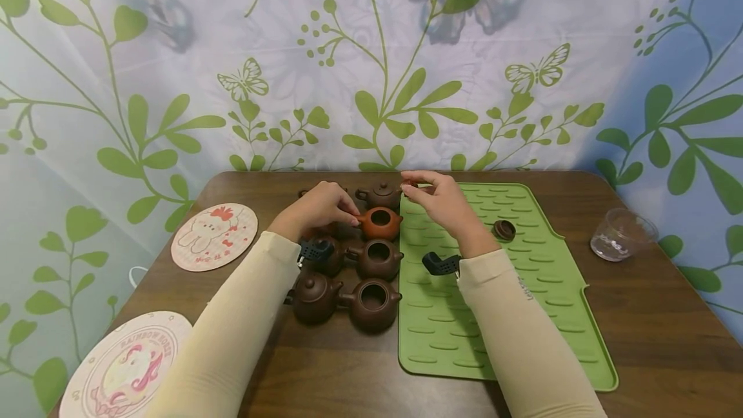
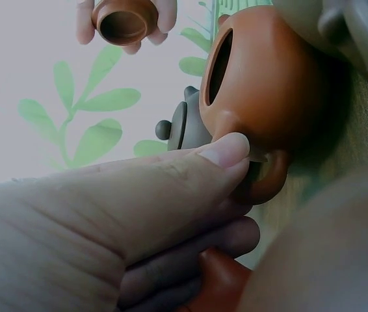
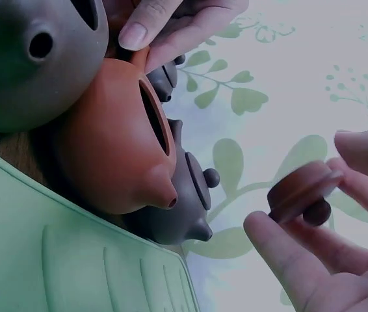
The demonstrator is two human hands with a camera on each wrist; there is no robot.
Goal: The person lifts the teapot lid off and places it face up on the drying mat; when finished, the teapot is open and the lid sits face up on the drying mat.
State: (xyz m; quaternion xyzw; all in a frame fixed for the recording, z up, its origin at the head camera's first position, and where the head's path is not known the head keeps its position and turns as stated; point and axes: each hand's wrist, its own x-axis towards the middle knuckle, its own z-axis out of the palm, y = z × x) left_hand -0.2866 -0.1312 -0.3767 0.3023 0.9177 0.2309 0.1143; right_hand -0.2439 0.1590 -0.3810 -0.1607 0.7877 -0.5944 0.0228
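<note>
My left hand [image 1: 322, 208] pinches the handle of an orange-brown clay teapot [image 1: 384, 231], whose round mouth is uncovered. In the right wrist view, its spout [image 3: 161, 187] points out over the edge of the green mat. My right hand [image 1: 445, 210] holds a small reddish-brown teapot lid [image 3: 296, 188] by its rim between thumb and fingers, apart from the pot. The lid's knob faces down toward the palm in that view. Behind the orange pot stands a dark brown teapot [image 1: 383, 195] with its lid on. Two dark teapots in front, a nearer [image 1: 371, 316] and a middle one [image 1: 378, 269], have uncovered mouths.
A lidded dark teapot [image 1: 313, 302] stands front left; others behind it are partly hidden by my left arm. On the green ridged mat [image 1: 441, 328] lies a dark lid [image 1: 504, 230]. A clear plastic cup [image 1: 618, 237] is far right, and two round printed mats [image 1: 215, 237] lie left.
</note>
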